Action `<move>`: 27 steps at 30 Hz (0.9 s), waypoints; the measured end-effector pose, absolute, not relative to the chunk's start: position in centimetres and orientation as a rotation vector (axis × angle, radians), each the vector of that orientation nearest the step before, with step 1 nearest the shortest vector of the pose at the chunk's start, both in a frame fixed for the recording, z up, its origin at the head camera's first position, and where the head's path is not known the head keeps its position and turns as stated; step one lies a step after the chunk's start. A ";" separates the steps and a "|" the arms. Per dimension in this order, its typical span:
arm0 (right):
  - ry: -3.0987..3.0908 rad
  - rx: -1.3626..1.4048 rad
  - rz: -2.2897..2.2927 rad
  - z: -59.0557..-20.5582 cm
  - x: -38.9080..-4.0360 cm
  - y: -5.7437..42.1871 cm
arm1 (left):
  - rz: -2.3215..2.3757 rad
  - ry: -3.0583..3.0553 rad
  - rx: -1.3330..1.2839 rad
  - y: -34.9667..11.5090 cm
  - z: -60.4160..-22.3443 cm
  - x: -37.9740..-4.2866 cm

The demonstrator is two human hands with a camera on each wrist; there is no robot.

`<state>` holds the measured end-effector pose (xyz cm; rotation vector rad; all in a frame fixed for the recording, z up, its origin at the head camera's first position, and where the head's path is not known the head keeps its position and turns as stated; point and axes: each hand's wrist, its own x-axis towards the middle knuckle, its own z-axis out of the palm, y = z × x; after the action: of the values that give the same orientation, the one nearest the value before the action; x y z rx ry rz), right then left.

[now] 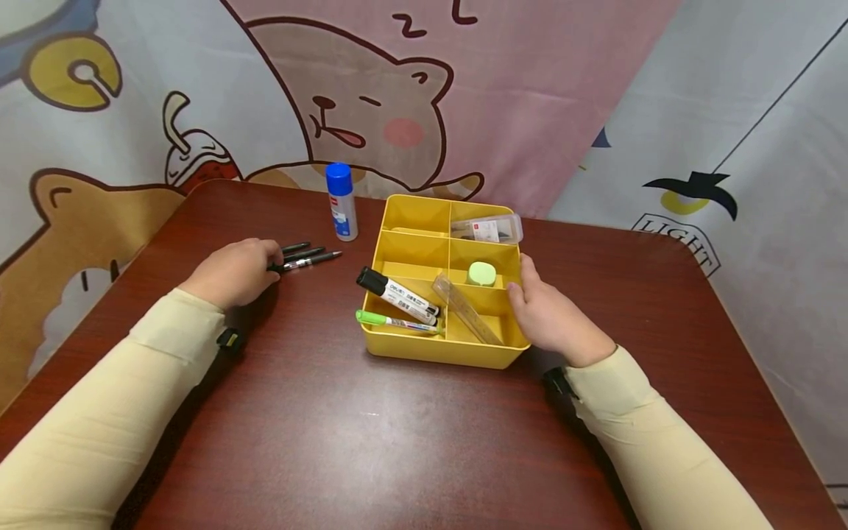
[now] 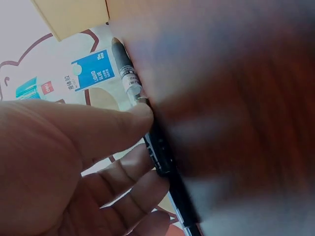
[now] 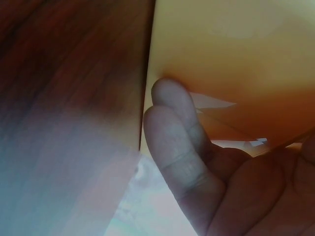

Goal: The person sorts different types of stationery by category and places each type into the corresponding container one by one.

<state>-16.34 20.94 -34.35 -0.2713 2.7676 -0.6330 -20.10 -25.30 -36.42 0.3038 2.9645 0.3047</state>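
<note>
My left hand (image 1: 240,271) is at the near ends of several black pens lying on the table. Its thumb and fingers pinch one dark pen (image 2: 160,147) with a clear section near its pointed tip. My right hand (image 1: 553,313) holds the right side of a yellow divided storage box (image 1: 437,352), thumb over the rim and fingers along the outer wall (image 3: 221,49). In the box are a black-capped marker (image 1: 400,297), a green-capped pen (image 1: 397,322), a clear ruler (image 1: 467,309), a light green rounded item (image 1: 481,274) and a clear plastic case (image 1: 490,229).
A liquid glue bottle (image 1: 341,202) with a blue cap stands upright behind the pens, left of the box. The dark red-brown table (image 1: 371,442) runs back to a cartoon-printed cloth (image 1: 530,88).
</note>
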 end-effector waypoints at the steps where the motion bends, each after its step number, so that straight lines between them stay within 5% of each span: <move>1: 2.765 -0.273 -0.632 -34.4 -16.4 20.9 | 0.304 2.961 0.303 -25.4 -36.4 -20.1; 27: 2.737 -0.260 -0.621 -34.4 -16.5 21.1 | 0.220 2.960 0.299 -25.3 -36.3 -20.3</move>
<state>-16.49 21.08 -34.44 -0.2598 2.7366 -0.6208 -20.27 -25.33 -36.32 0.2991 2.9603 0.2196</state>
